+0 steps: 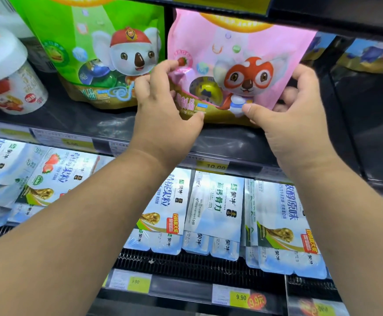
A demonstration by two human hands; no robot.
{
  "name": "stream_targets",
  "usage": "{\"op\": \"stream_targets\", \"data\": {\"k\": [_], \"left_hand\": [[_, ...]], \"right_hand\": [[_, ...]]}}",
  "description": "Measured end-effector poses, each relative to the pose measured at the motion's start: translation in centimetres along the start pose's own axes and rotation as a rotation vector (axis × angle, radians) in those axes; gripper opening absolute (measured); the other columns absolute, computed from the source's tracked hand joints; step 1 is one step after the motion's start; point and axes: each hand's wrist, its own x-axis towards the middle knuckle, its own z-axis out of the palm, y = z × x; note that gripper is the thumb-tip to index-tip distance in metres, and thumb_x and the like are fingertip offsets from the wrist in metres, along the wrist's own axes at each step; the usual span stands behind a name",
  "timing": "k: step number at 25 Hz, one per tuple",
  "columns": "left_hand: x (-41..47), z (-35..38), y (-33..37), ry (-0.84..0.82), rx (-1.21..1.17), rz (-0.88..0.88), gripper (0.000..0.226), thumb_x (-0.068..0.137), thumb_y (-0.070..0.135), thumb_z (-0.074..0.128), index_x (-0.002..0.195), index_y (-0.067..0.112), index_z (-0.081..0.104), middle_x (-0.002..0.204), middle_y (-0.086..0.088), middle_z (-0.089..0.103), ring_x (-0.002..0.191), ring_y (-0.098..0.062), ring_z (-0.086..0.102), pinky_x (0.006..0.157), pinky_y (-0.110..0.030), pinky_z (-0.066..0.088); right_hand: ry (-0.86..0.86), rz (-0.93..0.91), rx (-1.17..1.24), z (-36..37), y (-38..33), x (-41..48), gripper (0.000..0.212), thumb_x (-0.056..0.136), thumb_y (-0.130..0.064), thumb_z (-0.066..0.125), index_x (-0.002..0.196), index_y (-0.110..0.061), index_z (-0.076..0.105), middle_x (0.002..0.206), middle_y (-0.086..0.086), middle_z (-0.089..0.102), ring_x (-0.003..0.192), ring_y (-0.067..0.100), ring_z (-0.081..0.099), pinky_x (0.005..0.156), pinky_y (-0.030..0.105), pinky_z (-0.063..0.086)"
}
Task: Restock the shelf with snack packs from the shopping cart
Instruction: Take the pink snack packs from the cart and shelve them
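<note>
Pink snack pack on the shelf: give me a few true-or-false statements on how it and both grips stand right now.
1. The left grip holds the left edge of the pink pack and the right grip holds its right edge. True.
2. The pink pack lies flat on its back on the shelf. False: it stands upright, front facing out.
3. The green pack stands just left of the pink pack. True.
4. The price tag on the shelf edge under the pink pack reads 9.90. False: it reads 10.00.
</note>
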Motion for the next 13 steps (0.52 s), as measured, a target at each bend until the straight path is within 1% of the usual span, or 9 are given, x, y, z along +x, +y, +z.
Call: {"op": "stream_targets", "data": {"k": [3, 7, 9, 11, 13], "left_hand": [[0.3, 0.3, -0.3, 0.003, -0.006, -0.044, 0.066, 0.068, 0.027, 0.072, 0.129, 0.026, 0.046, 0.123, -0.005, 0.042, 0.112, -0.02, 0.056, 0.098, -0.039, 0.051], [1.3, 1.0, -0.2, 0.035, 0.03, -0.072, 0.054, 0.071, 0.022, 0.077, 0.114, 0.024, 0.045, 0.118, -0.008, 0.053, 0.104, -0.021, 0.056, 0.093, -0.039, 0.05], [1.7, 1.4, 0.1, 0.035, 0.051, -0.095, 0.052, 0.075, 0.017, 0.077, 0.114, 0.023, 0.044, 0.121, -0.008, 0.052, 0.104, -0.02, 0.054, 0.094, -0.037, 0.049], [2.2, 1.8, 0.2, 0.022, 0.056, -0.107, 0.054, 0.076, 0.015, 0.077, 0.12, 0.019, 0.045, 0.124, -0.007, 0.05, 0.11, -0.021, 0.054, 0.098, -0.036, 0.047], [2.5, 2.0, 0.2, -0.001, 0.044, -0.118, 0.062, 0.076, 0.017, 0.077, 0.128, 0.017, 0.045, 0.129, -0.007, 0.048, 0.115, -0.023, 0.055, 0.101, -0.038, 0.047]], "right_hand": [[0.051, 0.023, -0.064, 0.4, 1.0, -0.4, 0.056, 0.074, -0.006, 0.082, 0.117, -0.021, 0.048, 0.11, -0.001, 0.069, 0.096, 0.011, 0.071, 0.084, 0.03, 0.059], [0.128, 0.053, -0.103, 1.1, 1.6, 0.3, 0.053, 0.071, -0.013, 0.084, 0.112, -0.02, 0.051, 0.101, -0.003, 0.07, 0.091, 0.011, 0.071, 0.084, 0.033, 0.059], [0.141, 0.05, -0.103, 1.4, 1.5, 1.0, 0.052, 0.071, -0.013, 0.084, 0.11, -0.019, 0.049, 0.099, -0.005, 0.07, 0.091, 0.009, 0.07, 0.083, 0.029, 0.058], [0.146, 0.043, -0.098, 1.6, 1.5, 1.7, 0.052, 0.071, -0.013, 0.083, 0.109, -0.02, 0.048, 0.097, -0.008, 0.068, 0.09, 0.006, 0.069, 0.081, 0.024, 0.056], [0.141, 0.039, -0.102, 1.8, 1.7, 2.4, 0.052, 0.072, -0.013, 0.083, 0.108, -0.02, 0.046, 0.096, -0.009, 0.067, 0.087, -0.002, 0.066, 0.074, 0.016, 0.053]]}}
